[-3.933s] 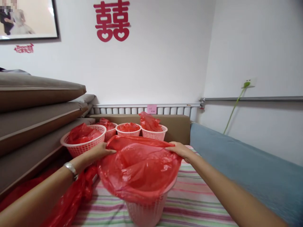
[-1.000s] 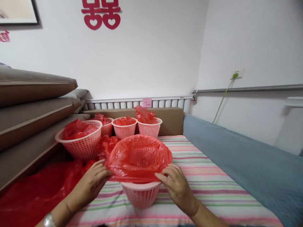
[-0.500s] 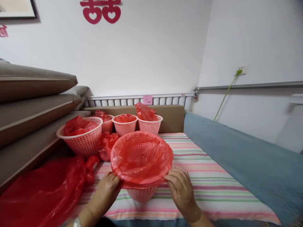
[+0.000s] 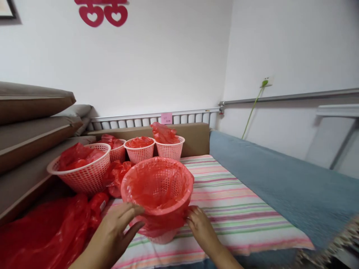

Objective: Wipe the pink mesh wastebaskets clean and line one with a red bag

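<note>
A pink plastic basket [image 4: 162, 238] with lattice sides stands upright in front of me, lined with a thin red plastic bag [image 4: 157, 186]. The bag's edge is folded out over the rim and hangs down the outside. My left hand [image 4: 117, 224] is open at the basket's near left, its thumb and fingers apart beside the rim. On the near right, my right hand [image 4: 200, 226] is closed, its fingertips pinching the hanging edge of the bag below the rim.
Several pink baskets [image 4: 140, 153] with red bags stand behind. Crumpled red plastic [image 4: 50, 231] and a red roll [image 4: 98, 201] lie at left, beside stacked cushions [image 4: 33, 130]. Underneath is a striped cloth [image 4: 238, 209]; a blue backrest [image 4: 269, 168] borders the right.
The bag's edge now hangs lower over the basket's outside. My left hand has let go of the bag and opened. My right hand has moved down slightly. The view has shifted right.
</note>
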A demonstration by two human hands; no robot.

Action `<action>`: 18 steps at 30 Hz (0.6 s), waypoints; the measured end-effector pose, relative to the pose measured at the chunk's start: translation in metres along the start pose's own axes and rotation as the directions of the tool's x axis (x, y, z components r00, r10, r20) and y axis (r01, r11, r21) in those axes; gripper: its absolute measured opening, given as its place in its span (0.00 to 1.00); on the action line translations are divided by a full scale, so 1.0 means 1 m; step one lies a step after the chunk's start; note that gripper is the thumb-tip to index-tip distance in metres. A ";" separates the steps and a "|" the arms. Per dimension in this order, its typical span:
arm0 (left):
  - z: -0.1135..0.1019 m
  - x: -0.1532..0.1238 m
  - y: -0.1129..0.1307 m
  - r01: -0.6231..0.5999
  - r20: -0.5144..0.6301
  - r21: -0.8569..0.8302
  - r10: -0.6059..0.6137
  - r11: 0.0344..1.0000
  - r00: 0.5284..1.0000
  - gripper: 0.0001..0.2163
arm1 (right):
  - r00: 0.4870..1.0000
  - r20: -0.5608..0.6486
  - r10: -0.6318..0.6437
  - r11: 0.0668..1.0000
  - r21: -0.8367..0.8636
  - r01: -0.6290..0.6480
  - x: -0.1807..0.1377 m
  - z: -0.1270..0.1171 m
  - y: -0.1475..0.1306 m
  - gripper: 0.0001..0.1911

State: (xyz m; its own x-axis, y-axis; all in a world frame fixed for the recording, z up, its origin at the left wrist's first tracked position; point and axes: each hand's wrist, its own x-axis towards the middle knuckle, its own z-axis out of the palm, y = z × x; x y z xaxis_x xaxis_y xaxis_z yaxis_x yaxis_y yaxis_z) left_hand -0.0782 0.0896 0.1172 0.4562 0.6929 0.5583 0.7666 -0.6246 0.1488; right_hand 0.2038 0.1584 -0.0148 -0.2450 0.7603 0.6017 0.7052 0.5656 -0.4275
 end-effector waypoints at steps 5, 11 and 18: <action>0.012 0.033 0.006 -0.018 0.157 0.147 -0.006 0.989 0.988 0.20 | 0.942 0.227 0.248 0.940 0.178 -0.291 0.012 -0.009 0.018 0.13; 0.035 0.030 0.010 -0.052 0.307 0.234 -0.023 0.971 0.952 0.08 | 0.915 -0.289 0.282 0.945 0.248 -0.213 0.050 -0.076 0.000 0.20; 0.056 -0.003 0.012 -0.132 0.162 0.290 0.088 0.948 0.983 0.09 | 0.943 0.054 0.329 0.857 0.402 -0.322 0.087 -0.057 -0.035 0.28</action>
State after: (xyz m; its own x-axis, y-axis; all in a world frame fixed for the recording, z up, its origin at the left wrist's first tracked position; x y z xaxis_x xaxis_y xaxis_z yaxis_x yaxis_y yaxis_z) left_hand -0.0454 0.1000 0.0713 0.5887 0.6847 0.4295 0.7973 -0.5794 -0.1692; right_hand 0.1952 0.1865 0.0910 -0.0350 0.9202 0.3900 0.4163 0.3682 -0.8313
